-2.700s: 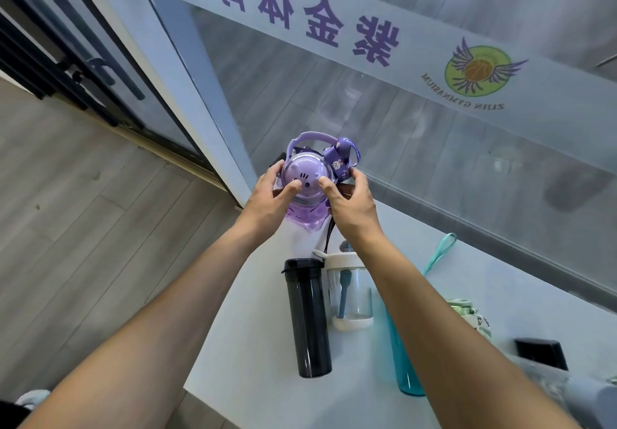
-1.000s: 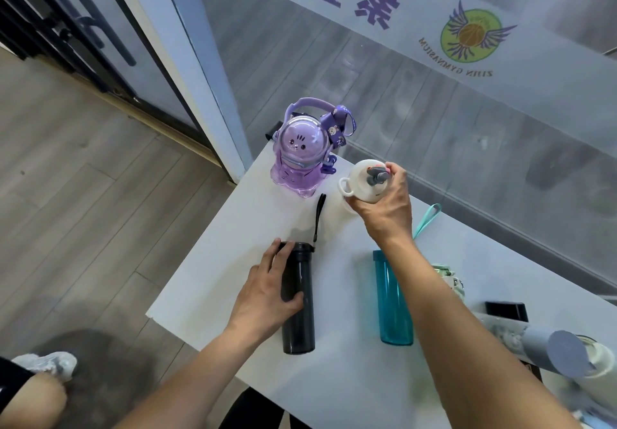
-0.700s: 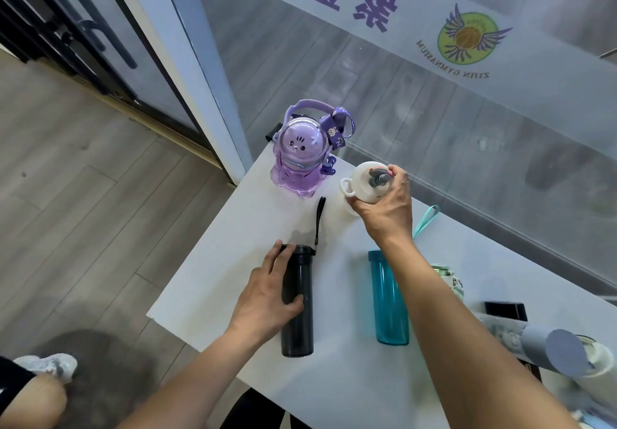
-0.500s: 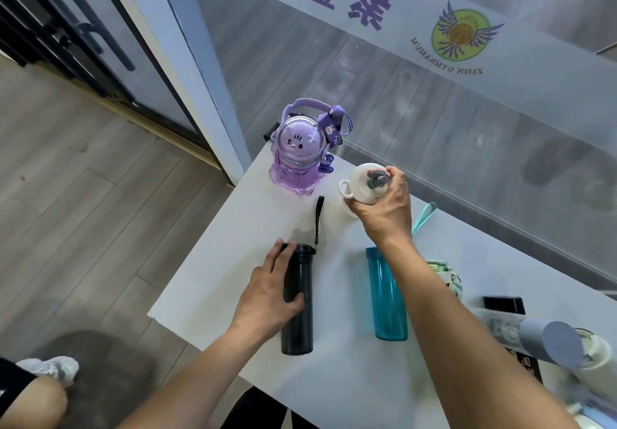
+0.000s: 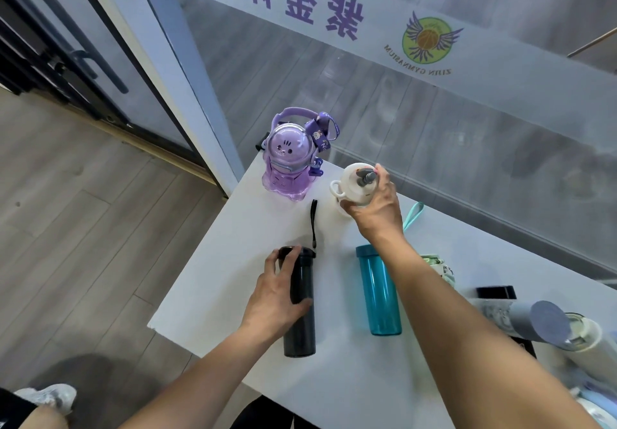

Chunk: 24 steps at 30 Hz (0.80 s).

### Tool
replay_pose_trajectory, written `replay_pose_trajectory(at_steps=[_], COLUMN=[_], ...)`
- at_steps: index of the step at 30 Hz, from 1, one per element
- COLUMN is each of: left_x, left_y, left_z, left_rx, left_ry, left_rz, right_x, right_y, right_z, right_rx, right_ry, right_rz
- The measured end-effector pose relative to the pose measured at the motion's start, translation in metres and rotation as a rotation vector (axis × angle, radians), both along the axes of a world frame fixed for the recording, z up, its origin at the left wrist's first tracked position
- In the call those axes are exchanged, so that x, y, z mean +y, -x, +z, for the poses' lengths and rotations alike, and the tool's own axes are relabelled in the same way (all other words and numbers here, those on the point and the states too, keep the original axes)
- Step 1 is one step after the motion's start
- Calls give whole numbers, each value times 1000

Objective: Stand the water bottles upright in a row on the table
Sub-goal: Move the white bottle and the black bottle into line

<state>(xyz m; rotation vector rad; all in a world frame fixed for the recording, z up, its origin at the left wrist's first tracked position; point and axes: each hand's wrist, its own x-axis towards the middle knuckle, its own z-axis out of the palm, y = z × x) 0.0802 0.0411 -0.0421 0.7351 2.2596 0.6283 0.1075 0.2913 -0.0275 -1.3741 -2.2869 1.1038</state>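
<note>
Dark smoky translucent cylindrical water bottle [image 5: 299,308] with black cap and black wrist strap [image 5: 313,225], lying on its side on the white bench [image 5: 213,261]; long axis running from the near edge toward the glass wall, cap end pointing away. Left hand [image 5: 277,298] wrapped round its upper half, fingers [image 5: 285,256] clamped on the bottle. Purple translucent rabbit-faced bottle [image 5: 289,158] standing upright at the far left corner. Just right of it, white-lidded bottle [image 5: 354,183] upright, right hand [image 5: 377,208] gripping its lid from above, fingers closed on it. Teal translucent cylindrical bottle [image 5: 379,290] lying flat, parallel to the dark one, cap end away, partly under the right forearm.
</note>
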Motion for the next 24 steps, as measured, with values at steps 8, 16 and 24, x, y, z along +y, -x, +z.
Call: replay_pose_trajectory(at_steps=[8,16,24], left_x=[-1,-15,-21], left_y=[-2,-8,-46], left_z=[-11,-5,18], left_rx=[-72,-184,-112], left_ry=[26,-66,-374], left_rz=[145,148,-107], right_x=[-13,-113,-130], right_y=[-27,-91,-123], right_z=[11,28,47], right_rx=[-48,-76,-81], right_ry=[76,220,419], right_rz=[-56,25,4])
